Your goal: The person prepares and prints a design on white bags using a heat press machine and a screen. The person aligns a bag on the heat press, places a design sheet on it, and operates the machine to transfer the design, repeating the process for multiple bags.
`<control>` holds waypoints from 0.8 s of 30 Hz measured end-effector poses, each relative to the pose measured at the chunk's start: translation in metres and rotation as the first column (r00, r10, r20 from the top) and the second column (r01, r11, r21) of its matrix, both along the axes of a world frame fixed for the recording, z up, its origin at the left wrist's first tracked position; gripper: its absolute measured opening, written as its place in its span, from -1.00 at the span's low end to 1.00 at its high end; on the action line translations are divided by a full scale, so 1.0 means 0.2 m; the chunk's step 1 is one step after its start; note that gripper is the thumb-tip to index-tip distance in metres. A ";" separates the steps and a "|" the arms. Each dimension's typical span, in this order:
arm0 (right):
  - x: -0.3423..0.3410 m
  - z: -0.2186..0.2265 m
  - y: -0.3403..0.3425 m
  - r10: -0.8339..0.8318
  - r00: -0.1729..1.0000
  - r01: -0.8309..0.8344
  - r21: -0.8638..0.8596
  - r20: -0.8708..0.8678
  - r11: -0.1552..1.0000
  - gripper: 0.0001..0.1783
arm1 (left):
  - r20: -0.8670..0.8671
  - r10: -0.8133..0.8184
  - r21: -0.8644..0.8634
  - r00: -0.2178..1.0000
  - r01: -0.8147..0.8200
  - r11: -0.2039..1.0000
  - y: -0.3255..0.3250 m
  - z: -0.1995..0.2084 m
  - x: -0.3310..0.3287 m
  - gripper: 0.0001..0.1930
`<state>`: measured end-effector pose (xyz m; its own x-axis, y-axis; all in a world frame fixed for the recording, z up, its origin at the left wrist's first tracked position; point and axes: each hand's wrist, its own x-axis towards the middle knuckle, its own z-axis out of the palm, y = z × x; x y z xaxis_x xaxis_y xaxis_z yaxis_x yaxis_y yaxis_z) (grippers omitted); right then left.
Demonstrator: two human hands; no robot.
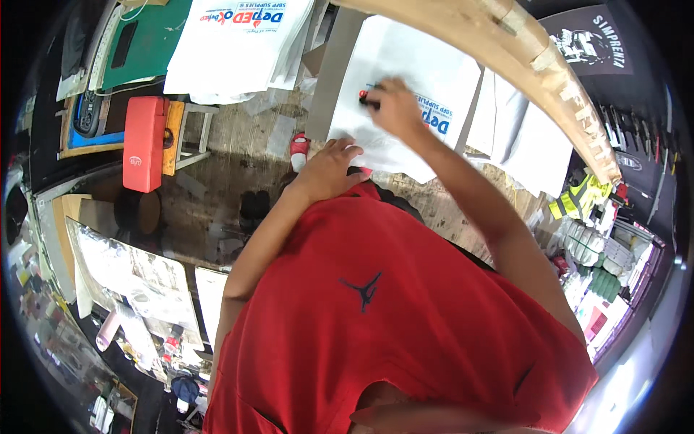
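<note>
A white printed sheet (pixel 379 54) lies in front of me, with blue and red lettering near its right edge. Over its middle, my right hand (pixel 396 108) is closed around a small black object with a red end (pixel 363 95); its exact kind is hard to make out. My left hand (pixel 331 170) rests by the sheet's near left corner, fingers loosely extended and thumb apart, holding nothing that I can see. Part of the grey board (pixel 329 79) under the sheet shows along its left side.
A stack of white printed sheets (pixel 228 54) lies at the far left. Nearer stands a red box (pixel 143 145) on a wooden stool. A long brown cardboard-like strip (pixel 463 29) arches across the far right. More white sheets (pixel 531 155) hang beyond my right arm.
</note>
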<state>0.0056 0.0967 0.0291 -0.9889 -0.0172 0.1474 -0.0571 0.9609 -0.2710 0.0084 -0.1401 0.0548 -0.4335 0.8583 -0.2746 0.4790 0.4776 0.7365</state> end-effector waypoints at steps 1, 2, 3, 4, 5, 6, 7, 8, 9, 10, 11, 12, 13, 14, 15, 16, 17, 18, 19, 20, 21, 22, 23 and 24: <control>-0.09 0.00 0.07 -0.053 0.998 0.052 0.039 0.028 0.998 -0.81 | -0.004 0.001 0.029 1.000 -0.001 1.000 0.00 0.00 0.00 -0.42; -0.20 0.03 0.13 -0.106 0.993 0.102 0.080 0.050 0.992 -0.80 | -0.012 0.003 0.059 1.000 -0.002 0.998 0.01 0.00 -0.01 -0.42; -0.26 0.05 0.16 -0.108 0.991 0.100 0.106 0.074 0.989 -0.81 | -0.010 0.001 0.055 1.000 0.000 0.998 0.00 -0.01 0.00 -0.42; -0.30 0.07 0.17 -0.107 0.990 0.094 0.132 0.096 0.987 -0.82 | -0.009 -0.003 0.077 1.000 0.004 0.997 0.00 -0.04 -0.01 -0.42; -0.27 0.05 0.15 -0.093 0.995 0.088 0.118 0.039 0.989 -0.85 | -0.012 -0.006 0.102 1.000 0.007 0.995 0.00 -0.05 -0.02 -0.42; -0.22 0.02 0.11 -0.089 0.996 0.084 0.120 0.032 0.989 -0.85 | -0.019 -0.002 0.105 1.000 0.004 0.994 0.00 -0.05 -0.03 -0.42; -0.15 0.00 0.03 -0.028 0.996 0.017 0.130 0.087 0.991 -0.86 | -0.036 -0.010 0.081 0.999 0.013 0.997 0.00 -0.04 -0.03 -0.42; -0.08 0.00 -0.04 0.032 0.989 -0.051 0.132 0.147 0.990 -0.88 | -0.047 -0.019 0.052 0.999 0.021 0.998 -0.01 -0.04 -0.02 -0.41; -0.04 0.02 -0.10 0.068 0.987 -0.083 0.098 0.146 0.992 -0.88 | -0.050 -0.015 0.050 0.999 0.018 0.999 -0.02 -0.03 -0.02 -0.41; -0.01 0.03 -0.14 0.104 0.984 -0.113 0.062 0.144 0.992 -0.88 | -0.039 -0.010 0.029 0.999 0.011 1.000 -0.02 -0.03 -0.02 -0.41; -0.06 0.06 -0.12 0.052 0.962 -0.066 0.045 0.268 0.997 -0.89 | -0.030 -0.011 0.009 0.999 0.011 1.000 -0.02 -0.03 -0.02 -0.41; -0.10 0.05 -0.07 0.041 0.962 -0.054 0.044 0.268 0.998 -0.89 | -0.029 -0.023 0.008 0.999 0.023 1.000 -0.01 -0.03 -0.02 -0.41; -0.18 0.03 0.00 0.005 0.991 -0.010 0.041 0.135 0.999 -0.89 | -0.019 -0.018 0.015 1.000 0.018 1.000 -0.01 -0.02 -0.03 -0.41; -0.25 0.01 0.08 -0.040 0.999 0.040 0.036 -0.003 0.999 -0.89 | -0.012 -0.019 0.024 1.000 0.020 1.000 0.02 -0.02 -0.04 -0.40; -0.34 0.02 0.14 -0.089 0.996 0.088 0.093 0.008 0.992 -0.89 | -0.019 -0.039 0.024 0.999 0.040 0.999 0.04 -0.01 -0.06 -0.40; -0.36 0.02 0.16 -0.143 0.989 0.137 0.149 0.027 0.979 -0.88 | -0.037 -0.037 0.006 0.999 0.037 0.999 0.04 0.01 -0.05 -0.40; -0.32 0.03 0.10 -0.180 0.984 0.174 0.233 0.006 0.957 -0.84 | -0.061 -0.027 -0.009 0.998 0.027 1.000 0.06 0.02 -0.05 -0.40; -0.25 -0.05 0.07 -0.202 0.976 0.217 0.259 -0.085 0.941 -0.81 | -0.070 -0.059 0.002 0.996 0.059 0.998 0.09 0.01 -0.07 -0.40; -0.17 -0.06 0.00 -0.210 0.975 0.222 0.202 -0.079 0.954 -0.79 | -0.063 -0.055 0.015 0.996 0.056 0.998 0.09 -0.01 -0.08 -0.40; -0.07 -0.06 -0.06 -0.216 0.974 0.224 0.146 -0.071 0.964 -0.78 | -0.053 -0.050 0.028 0.997 0.051 0.998 0.10 -0.03 -0.09 -0.39; 0.05 -0.06 -0.04 -0.197 0.974 0.206 0.071 -0.115 0.976 -0.78 | -0.048 -0.074 0.027 0.996 0.076 0.997 0.10 0.00 -0.09 -0.39; 0.17 -0.05 0.00 -0.181 0.970 0.183 -0.003 -0.161 0.983 -0.78 | -0.003 -0.030 -0.027 1.000 0.030 0.999 0.10 0.03 -0.10 -0.38; 0.30 -0.04 0.09 -0.235 0.961 0.229 -0.055 -0.147 0.972 -0.78 | 0.031 0.025 -0.081 0.999 -0.023 0.996 0.11 0.06 -0.11 -0.38; 0.42 -0.02 0.19 -0.287 0.949 0.274 -0.109 -0.133 0.956 -0.78 | 0.027 0.012 -0.083 1.000 -0.010 0.997 0.12 0.07 -0.13 -0.38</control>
